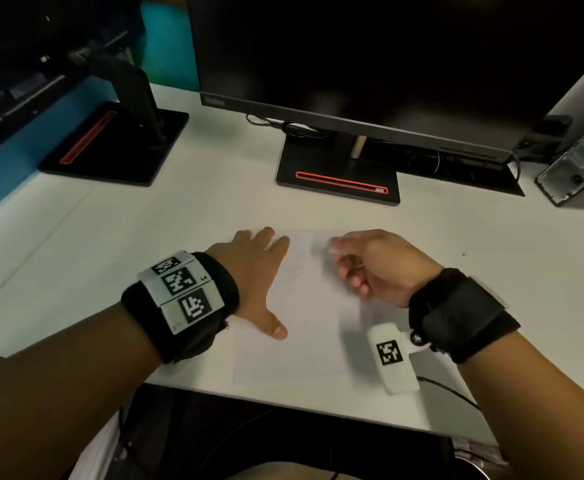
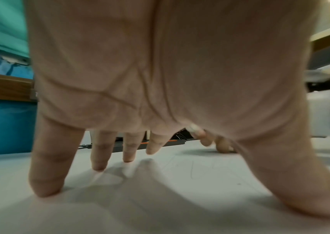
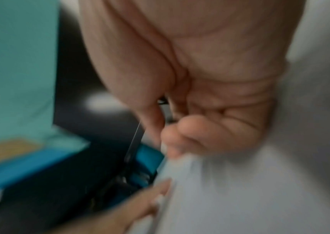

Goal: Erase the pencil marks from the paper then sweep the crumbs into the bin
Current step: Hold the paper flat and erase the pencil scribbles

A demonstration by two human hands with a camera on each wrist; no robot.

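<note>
Paper (image 1: 304, 323) lies flat on the white desk (image 1: 145, 216) at the near edge; everything below is placed relative to it. Left hand (image 1: 259, 268) rests on the paper's left side, fingers straight and spread, thumb pointing toward the near edge; left wrist view confirms the fingertips (image 2: 45, 188) are down on the surface, palm arched above it. Right hand (image 1: 377, 261) is over the paper's far right part, fingers curled in toward the thumb, motion-blurred in both head and right wrist views. The fingers appear to pinch something small and whitish at the tips, but the blur hides it; can't confirm an eraser. A dark sliver shows between the curled fingers (image 3: 182, 136) in the right wrist view, unidentifiable. Pencil marks (image 1: 297, 265) between the hands are very faint, only a few thin lines readable. Crumbs can't be made out at this sharpness. Beyond the paper's far edge: monitor (image 1: 370, 64), its base (image 1: 339, 181) with a red stripe, screen dark, top cut off. Second stand (image 1: 117, 143) far left. Cables behind the base are in shadow.
</note>
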